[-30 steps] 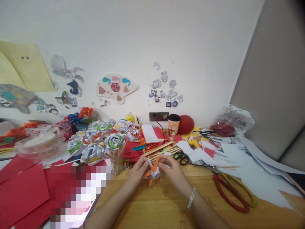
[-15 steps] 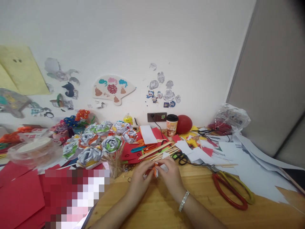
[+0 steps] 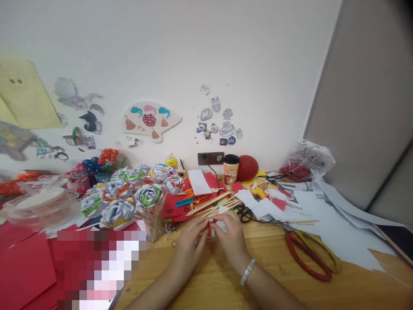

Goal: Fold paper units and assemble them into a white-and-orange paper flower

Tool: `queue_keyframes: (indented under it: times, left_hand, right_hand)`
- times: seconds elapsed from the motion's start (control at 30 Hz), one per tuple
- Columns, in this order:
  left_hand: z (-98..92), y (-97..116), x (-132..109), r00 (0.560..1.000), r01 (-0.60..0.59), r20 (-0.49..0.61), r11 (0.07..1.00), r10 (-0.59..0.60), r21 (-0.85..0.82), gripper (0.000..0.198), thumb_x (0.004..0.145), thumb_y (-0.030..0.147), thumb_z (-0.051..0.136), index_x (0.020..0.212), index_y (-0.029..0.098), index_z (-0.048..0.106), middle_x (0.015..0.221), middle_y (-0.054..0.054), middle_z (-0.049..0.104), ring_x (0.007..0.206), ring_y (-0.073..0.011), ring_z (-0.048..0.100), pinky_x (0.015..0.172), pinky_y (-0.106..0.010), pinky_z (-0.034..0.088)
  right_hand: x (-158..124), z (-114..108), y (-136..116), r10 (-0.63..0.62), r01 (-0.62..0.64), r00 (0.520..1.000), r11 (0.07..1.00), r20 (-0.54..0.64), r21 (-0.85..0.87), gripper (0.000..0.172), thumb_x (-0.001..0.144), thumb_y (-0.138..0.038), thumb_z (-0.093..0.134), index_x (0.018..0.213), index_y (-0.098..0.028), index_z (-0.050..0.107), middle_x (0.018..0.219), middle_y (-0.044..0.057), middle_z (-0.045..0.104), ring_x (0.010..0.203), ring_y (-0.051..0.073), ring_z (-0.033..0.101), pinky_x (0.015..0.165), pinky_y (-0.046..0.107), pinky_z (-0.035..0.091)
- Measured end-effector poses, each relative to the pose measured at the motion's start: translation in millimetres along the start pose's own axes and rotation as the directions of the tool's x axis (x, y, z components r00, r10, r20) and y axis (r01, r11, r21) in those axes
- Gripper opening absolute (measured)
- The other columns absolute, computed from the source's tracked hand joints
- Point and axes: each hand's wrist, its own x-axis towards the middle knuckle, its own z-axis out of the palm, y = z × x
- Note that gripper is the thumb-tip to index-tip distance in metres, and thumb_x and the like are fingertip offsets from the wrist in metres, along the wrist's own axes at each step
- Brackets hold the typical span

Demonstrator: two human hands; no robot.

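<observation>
Over the front middle of the wooden table, my left hand and my right hand meet at the fingertips. Both pinch a small folded piece of orange and white paper, mostly hidden behind the fingers. Just beyond them lie wooden sticks and white paper scraps. To the left stands a clear cup of sticks beside several white paper flowers with coloured edges. Black scissors rest behind my right hand, which has a sparkling bracelet on its wrist.
Large scissors with red and yellow handles lie to the right, near white paper sheets. A paper drink cup and red balloon stand by the wall. Red paper covers the left; a lidded plastic tub sits behind it.
The fingers have shifted slightly around the paper piece, and less of its orange part shows. The whole view has moved a little, so things sit slightly further left.
</observation>
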Motion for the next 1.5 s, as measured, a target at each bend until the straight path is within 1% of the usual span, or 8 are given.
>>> queue_keyframes:
  times: [0.13,0.23,0.33,0.47,0.67,0.87,1.17,1.5]
  left_hand:
    - [-4.1,10.5,4.5,0.997,0.069,-0.027,0.997,-0.069,-0.025,0.01,0.075,0.024,0.055,0.08,0.022,0.064,0.088,-0.007,0.065,0.086,-0.0226,0.058,0.08,-0.033,0.044]
    - [-9.1,13.9,9.0,0.971,0.235,0.088,0.961,-0.224,-0.148,0.006,0.071,0.026,0.06,0.072,0.02,0.059,0.075,-0.003,0.063,0.073,-0.0196,0.057,0.069,-0.028,0.044]
    - [-15.0,11.2,12.1,0.877,0.464,0.308,0.819,-0.369,-0.337,0.019,0.067,0.033,0.065,0.067,0.017,0.056,0.062,0.0,0.058,0.059,-0.0147,0.053,0.056,-0.023,0.04]
    - [-19.8,3.5,12.3,0.765,0.607,0.541,0.67,-0.348,-0.427,0.028,0.063,0.038,0.07,0.068,0.014,0.058,0.063,0.0,0.057,0.059,-0.0119,0.051,0.056,-0.02,0.037]
    - [-15.7,-5.1,11.4,0.748,0.606,0.574,0.695,-0.333,-0.387,0.028,0.065,0.038,0.07,0.068,0.014,0.057,0.06,0.002,0.055,0.055,-0.01,0.047,0.053,-0.019,0.034]
    - [-10.3,-10.8,10.6,0.768,0.579,0.506,0.764,-0.393,-0.284,0.031,0.063,0.043,0.069,0.065,0.014,0.058,0.058,0.001,0.056,0.054,-0.0113,0.047,0.051,-0.02,0.033]
    - [-8.5,-9.0,10.7,0.876,0.375,0.355,0.924,-0.326,-0.077,0.014,0.065,0.023,0.059,0.055,0.018,0.051,0.055,0.003,0.053,0.054,-0.0127,0.046,0.05,-0.021,0.033]
    - [-11.0,-10.5,10.2,0.761,0.584,0.507,0.769,-0.406,-0.26,0.022,0.056,0.023,0.071,0.068,0.014,0.056,0.061,0.0,0.062,0.055,-0.0123,0.055,0.052,-0.022,0.04]
  right_hand:
    - [2.7,-3.1,-5.7,0.023,-0.024,0.998,1.0,0.065,0.003,0.006,0.07,-0.015,0.066,0.07,-0.019,0.061,0.073,0.002,0.06,0.078,0.02,0.05,0.071,0.033,0.038]
    - [6.5,-5.6,-6.4,0.147,-0.158,0.978,0.985,0.149,0.069,0.008,0.067,-0.017,0.068,0.065,-0.018,0.059,0.071,0.002,0.059,0.076,0.019,0.051,0.069,0.032,0.039]
    - [9.4,-6.6,-1.7,0.253,-0.377,0.882,0.884,0.397,0.275,0.013,0.064,-0.022,0.069,0.065,-0.017,0.058,0.067,-0.001,0.058,0.068,0.016,0.053,0.063,0.027,0.041]
    - [10.3,-7.2,5.9,0.232,-0.591,0.72,0.7,0.654,0.402,0.024,0.057,-0.029,0.073,0.063,-0.016,0.055,0.061,-0.003,0.056,0.057,0.011,0.052,0.057,0.023,0.041]
    - [12.1,-11.2,11.2,0.297,-0.676,0.609,0.68,0.736,0.285,0.022,0.058,-0.03,0.072,0.064,-0.015,0.058,0.054,-0.005,0.054,0.049,0.007,0.047,0.049,0.02,0.035]
    - [5.5,-0.4,19.5,0.355,-0.64,0.676,0.716,0.646,0.277,0.011,0.06,-0.018,0.067,0.062,-0.015,0.056,0.053,-0.005,0.055,0.049,0.009,0.051,0.048,0.019,0.037]
    - [-3.7,12.3,24.3,0.36,-0.555,0.763,0.791,0.537,0.258,0.009,0.06,-0.007,0.057,0.059,-0.016,0.055,0.055,-0.004,0.056,0.053,0.01,0.053,0.051,0.02,0.04]
    - [7.0,-0.9,13.7,0.335,-0.629,0.678,0.725,0.655,0.281,0.007,0.059,-0.008,0.059,0.062,-0.014,0.058,0.058,-0.003,0.057,0.051,0.009,0.052,0.053,0.021,0.04]
